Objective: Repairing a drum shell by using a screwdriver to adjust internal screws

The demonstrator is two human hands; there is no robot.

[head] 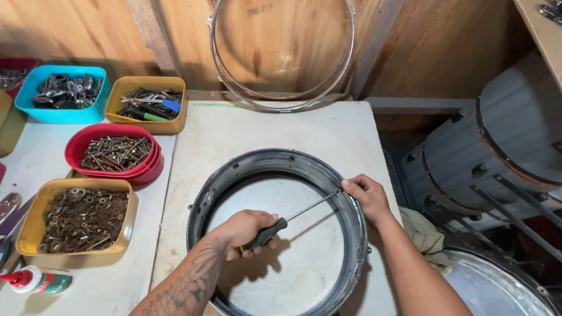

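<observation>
At lower centre of the frame a grey metal drum shell (354,252) lies flat on a white board (263,129), its rim worn and drilled with holes. The left hand (244,233) is fisted around a screwdriver (289,216) with a dark, green-trimmed handle. The right hand (367,196) pinches the shaft's tip against the shell's right inner wall. Trays of screws (113,152) sit at left; a chrome hoop (281,43) leans against the wooden wall at the top.
</observation>
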